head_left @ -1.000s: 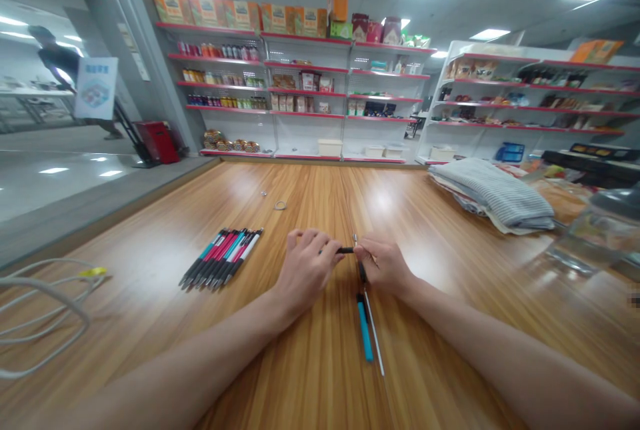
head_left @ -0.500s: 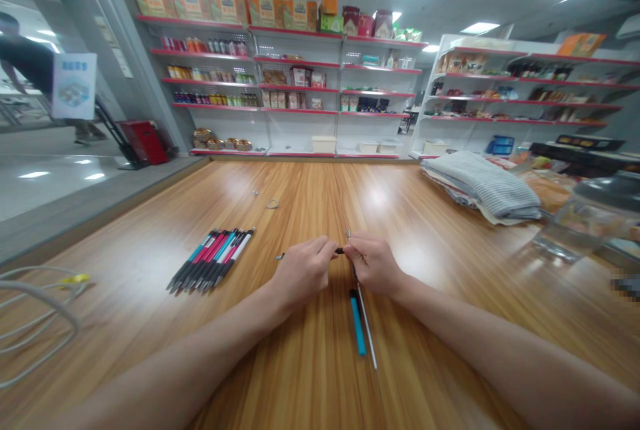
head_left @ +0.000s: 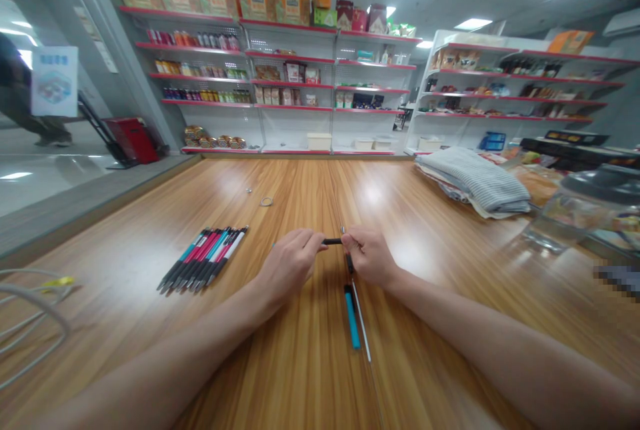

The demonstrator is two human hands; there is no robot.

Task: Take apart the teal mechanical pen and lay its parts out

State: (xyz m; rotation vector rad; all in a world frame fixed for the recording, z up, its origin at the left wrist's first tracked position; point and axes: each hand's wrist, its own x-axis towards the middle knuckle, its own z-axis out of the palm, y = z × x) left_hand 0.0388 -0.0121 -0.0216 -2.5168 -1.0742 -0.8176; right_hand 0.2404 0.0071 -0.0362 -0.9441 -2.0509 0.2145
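Observation:
My left hand (head_left: 293, 260) and my right hand (head_left: 367, 255) are both closed on a slim black pen part (head_left: 331, 241), held level between them over the table. My fingers cover its ends. Under and in front of my right hand lie a teal pen barrel (head_left: 353, 320) with a black end and a thin white refill (head_left: 362, 323) beside it. A short black piece (head_left: 349, 262) sits just by the right fingers, partly hidden. Off to the left, a tight row of click pens (head_left: 203, 260) in teal, pink, white and black lies slanted.
A ring-shaped item (head_left: 267, 201) and a tiny metal bit (head_left: 249, 190) lie farther back on the wooden table (head_left: 300, 377). Folded striped cloth (head_left: 475, 180) and a clear jug (head_left: 565, 213) stand right; a pale cable (head_left: 55, 323) loops left. Stocked shelves (head_left: 295, 87) line the back.
My hands have drawn slightly apart, so more of the black pen part shows between them. The whole view has shifted a little; the loose pen pieces lie as before.

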